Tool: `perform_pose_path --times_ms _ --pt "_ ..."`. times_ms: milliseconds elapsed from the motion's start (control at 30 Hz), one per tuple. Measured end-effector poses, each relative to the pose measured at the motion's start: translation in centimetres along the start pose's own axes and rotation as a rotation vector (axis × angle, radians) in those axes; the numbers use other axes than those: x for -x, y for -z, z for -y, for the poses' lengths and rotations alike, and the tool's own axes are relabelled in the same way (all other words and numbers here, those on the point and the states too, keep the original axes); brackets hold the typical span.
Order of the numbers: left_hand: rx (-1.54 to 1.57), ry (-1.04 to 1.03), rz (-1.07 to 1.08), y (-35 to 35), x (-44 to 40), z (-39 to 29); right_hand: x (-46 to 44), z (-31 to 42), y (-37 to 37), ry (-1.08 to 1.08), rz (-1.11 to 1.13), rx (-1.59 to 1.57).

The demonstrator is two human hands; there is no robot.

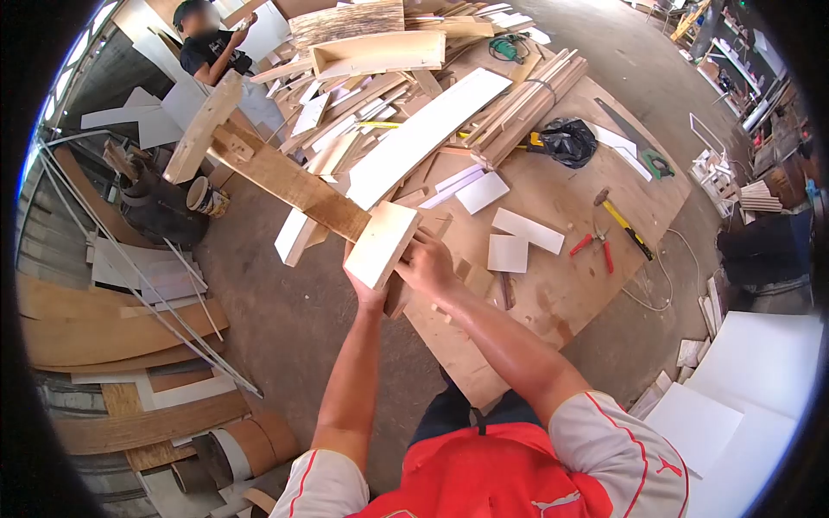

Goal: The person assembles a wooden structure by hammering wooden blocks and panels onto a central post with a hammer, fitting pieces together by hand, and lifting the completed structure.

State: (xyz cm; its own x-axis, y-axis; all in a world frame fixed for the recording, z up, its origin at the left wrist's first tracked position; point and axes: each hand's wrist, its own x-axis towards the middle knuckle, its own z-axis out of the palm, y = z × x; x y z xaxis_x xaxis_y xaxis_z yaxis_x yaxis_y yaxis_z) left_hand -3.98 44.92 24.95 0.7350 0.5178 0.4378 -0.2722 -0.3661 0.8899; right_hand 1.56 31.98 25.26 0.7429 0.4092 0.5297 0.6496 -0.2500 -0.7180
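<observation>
My left hand and my right hand are closed on the near end of a wooden frame, held up beside the workbench. The frame has a long brown bar with a pale block across its near end and another wooden piece across its far end. The pale block hides part of my left hand's fingers. To the right of my hands, small white boards lie on the plywood bench top.
Red-handled pliers, a hammer, a black plastic bag and a handsaw lie on the bench. Wood strips are piled farther back. A person stands at the upper left.
</observation>
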Motion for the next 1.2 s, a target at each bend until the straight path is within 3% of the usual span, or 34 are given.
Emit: perform_pose_path --times_ms 167,300,433,600,700,833,1000,1200 --pt "0.109 0.283 -0.039 1.4 3.0 3.1 0.7 2.3 0.6 -0.031 0.078 0.094" --pt "0.336 0.586 -0.099 0.2 4.6 -1.2 2.2 3.8 2.7 -0.081 0.170 0.107" --pt "0.472 0.722 -0.140 -1.5 8.6 -1.6 5.0 4.2 5.9 -0.048 0.237 0.111" --pt "0.500 0.690 -0.158 -4.4 15.9 -2.6 10.2 3.9 10.7 -0.042 0.336 0.132" --pt "0.294 0.678 -0.168 -6.6 21.3 -3.8 13.6 3.5 14.0 -0.046 0.424 0.137" --pt "0.278 0.701 -0.116 -9.6 29.2 -5.1 18.8 2.8 18.7 -0.036 0.490 0.113" --pt "0.228 0.654 -0.183 -13.4 38.2 -7.1 24.4 2.6 24.0 -0.058 0.648 0.139" --pt "0.261 0.643 -0.337 -15.8 46.7 -8.5 30.8 3.3 26.8 0.016 0.679 0.107"
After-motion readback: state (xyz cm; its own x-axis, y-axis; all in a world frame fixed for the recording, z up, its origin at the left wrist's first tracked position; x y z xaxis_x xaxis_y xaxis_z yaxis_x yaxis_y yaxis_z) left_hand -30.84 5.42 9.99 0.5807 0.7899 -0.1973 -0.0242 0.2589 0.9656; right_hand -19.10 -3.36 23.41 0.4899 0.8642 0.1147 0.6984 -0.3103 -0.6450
